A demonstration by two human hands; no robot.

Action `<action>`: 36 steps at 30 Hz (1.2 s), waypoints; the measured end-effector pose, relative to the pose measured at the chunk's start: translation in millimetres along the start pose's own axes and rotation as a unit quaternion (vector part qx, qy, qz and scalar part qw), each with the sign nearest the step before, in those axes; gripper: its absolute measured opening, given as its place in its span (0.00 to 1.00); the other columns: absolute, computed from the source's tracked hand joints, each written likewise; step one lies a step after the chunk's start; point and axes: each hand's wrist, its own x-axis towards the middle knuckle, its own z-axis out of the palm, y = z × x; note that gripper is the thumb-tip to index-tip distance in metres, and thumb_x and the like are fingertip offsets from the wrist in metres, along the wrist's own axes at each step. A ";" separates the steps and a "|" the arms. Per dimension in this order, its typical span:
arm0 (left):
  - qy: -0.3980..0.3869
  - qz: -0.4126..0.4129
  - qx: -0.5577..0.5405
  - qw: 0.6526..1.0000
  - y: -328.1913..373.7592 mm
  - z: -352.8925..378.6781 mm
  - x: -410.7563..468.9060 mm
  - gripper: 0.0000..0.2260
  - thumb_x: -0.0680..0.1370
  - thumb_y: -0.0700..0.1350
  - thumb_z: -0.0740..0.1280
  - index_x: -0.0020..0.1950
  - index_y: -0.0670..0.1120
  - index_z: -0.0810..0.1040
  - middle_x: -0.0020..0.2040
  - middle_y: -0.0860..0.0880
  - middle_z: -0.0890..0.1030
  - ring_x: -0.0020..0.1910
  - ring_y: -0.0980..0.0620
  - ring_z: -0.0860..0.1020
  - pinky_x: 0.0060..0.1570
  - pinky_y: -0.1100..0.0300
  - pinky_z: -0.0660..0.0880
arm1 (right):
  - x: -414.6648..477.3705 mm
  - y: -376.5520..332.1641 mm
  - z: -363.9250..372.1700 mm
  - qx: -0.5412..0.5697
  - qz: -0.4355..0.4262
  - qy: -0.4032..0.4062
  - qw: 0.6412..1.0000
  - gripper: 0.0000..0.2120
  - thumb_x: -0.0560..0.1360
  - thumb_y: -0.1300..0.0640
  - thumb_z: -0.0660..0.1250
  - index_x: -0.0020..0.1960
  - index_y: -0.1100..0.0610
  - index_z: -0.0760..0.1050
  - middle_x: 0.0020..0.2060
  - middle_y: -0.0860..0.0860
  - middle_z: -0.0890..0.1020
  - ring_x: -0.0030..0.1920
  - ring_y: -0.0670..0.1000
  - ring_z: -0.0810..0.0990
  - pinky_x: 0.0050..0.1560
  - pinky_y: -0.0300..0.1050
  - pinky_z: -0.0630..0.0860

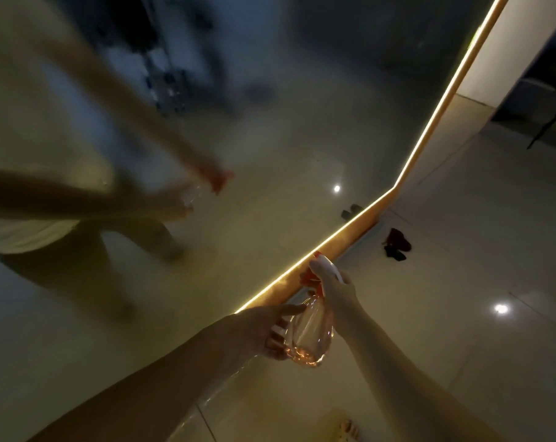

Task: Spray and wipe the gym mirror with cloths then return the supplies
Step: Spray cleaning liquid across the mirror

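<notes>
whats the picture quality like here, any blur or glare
Head view: dim and warm-toned, lit mostly by the LED strip edging the mirror, whose surface looks hazy, the reflected person smeared by blur; the spray bottle in the right hand is fairly sharp; a bright glare spot sits on the glossy floor.
</notes>
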 end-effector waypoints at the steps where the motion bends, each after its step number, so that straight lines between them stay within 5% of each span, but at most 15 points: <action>1: 0.002 -0.004 -0.001 1.000 6.6 6.7 2.8 0.42 0.60 0.60 0.84 0.65 0.38 0.78 0.52 0.40 0.82 0.45 0.42 0.83 0.50 0.51 0.82 | 5.8 -5.0 -6.6 -0.002 -0.003 -0.002 1.000 0.10 0.79 0.51 0.72 0.46 0.58 0.84 0.45 0.60 0.86 0.50 0.61 0.84 0.56 0.55 0.79; 7: -0.014 -0.013 -0.038 0.999 31.2 44.4 23.6 0.38 0.63 0.60 0.81 0.62 0.37 0.78 0.52 0.37 0.82 0.43 0.41 0.84 0.46 0.50 0.84 | 39.0 -26.0 -44.0 -0.036 -0.011 -0.028 0.999 0.17 0.80 0.48 0.70 0.44 0.63 0.78 0.36 0.57 0.79 0.34 0.50 0.78 0.31 0.36 0.75; 12: -0.022 -0.025 -0.050 0.998 33.7 73.7 42.1 0.40 0.66 0.62 0.82 0.66 0.36 0.78 0.51 0.37 0.84 0.46 0.39 0.85 0.49 0.49 0.83 | 55.6 -29.3 -75.2 -0.034 0.035 -0.027 0.998 0.12 0.79 0.50 0.72 0.48 0.59 0.79 0.38 0.58 0.80 0.36 0.50 0.79 0.33 0.38 0.77; 15: -0.016 -0.023 -0.049 0.998 37.6 90.2 53.4 0.39 0.65 0.64 0.80 0.64 0.38 0.78 0.50 0.39 0.84 0.47 0.41 0.84 0.49 0.51 0.83 | 59.8 -33.5 -94.2 -0.013 0.044 -0.033 0.998 0.23 0.76 0.47 0.75 0.61 0.64 0.77 0.48 0.63 0.85 0.41 0.53 0.85 0.36 0.40 0.79; 21: 0.002 -0.015 -0.037 0.999 56.7 119.1 65.3 0.32 0.69 0.63 0.79 0.59 0.40 0.78 0.42 0.41 0.85 0.40 0.44 0.85 0.46 0.52 0.83 | 65.6 -47.5 -126.1 -0.001 0.023 -0.016 1.000 0.10 0.78 0.51 0.73 0.49 0.58 0.80 0.40 0.57 0.85 0.42 0.53 0.84 0.47 0.47 0.79; 25: -0.002 -0.010 -0.046 0.999 64.7 137.5 74.4 0.38 0.66 0.63 0.82 0.64 0.38 0.78 0.49 0.38 0.85 0.46 0.41 0.86 0.52 0.50 0.83 | 79.1 -52.1 -145.7 -0.017 -0.006 -0.037 0.999 0.19 0.78 0.46 0.73 0.48 0.64 0.81 0.36 0.57 0.82 0.36 0.53 0.82 0.39 0.44 0.78; 29: 0.002 0.001 -0.047 0.999 71.1 156.6 79.5 0.41 0.61 0.64 0.81 0.63 0.38 0.77 0.48 0.39 0.85 0.45 0.42 0.85 0.51 0.51 0.83 | 91.1 -49.0 -163.3 -0.025 0.027 -0.018 0.999 0.31 0.73 0.42 0.76 0.61 0.65 0.76 0.36 0.55 0.82 0.32 0.48 0.81 0.32 0.41 0.77; 36: 0.005 0.003 -0.029 1.000 79.4 182.7 88.2 0.39 0.62 0.65 0.80 0.62 0.40 0.78 0.49 0.41 0.85 0.45 0.45 0.85 0.48 0.54 0.82 | 86.8 -52.0 -199.3 -0.008 -0.022 -0.045 0.999 0.19 0.79 0.46 0.71 0.53 0.63 0.82 0.47 0.61 0.86 0.51 0.61 0.86 0.49 0.50 0.80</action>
